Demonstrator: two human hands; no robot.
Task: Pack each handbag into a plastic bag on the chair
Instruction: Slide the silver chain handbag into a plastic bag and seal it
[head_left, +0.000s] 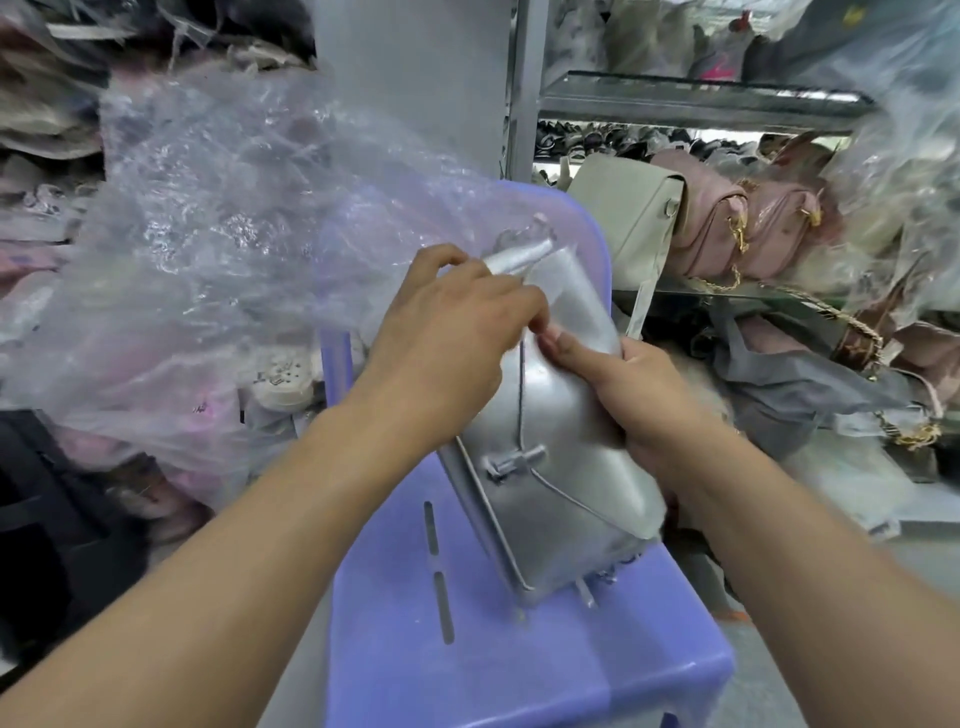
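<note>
I see the silver handbag (550, 467) standing tilted on the purple chair (519, 649), centre frame. My left grip (447, 338) pinches clear plastic (519, 254) at its top (blurred there); my right grip (623, 395) clasps its frame-right side

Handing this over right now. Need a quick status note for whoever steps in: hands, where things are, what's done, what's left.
Left hand: grips the bunched top of the plastic bag.
Right hand: grips the silver handbag on its right side, thumb on the front.
Position: the silver handbag stands tilted on the purple chair, apparently already inside the clear film.
Done: this one looks bagged, but the top is not visibly closed.
Left: a beige handbag and pink handbags sit behind the chair at right, seemingly unbagged.
</note>
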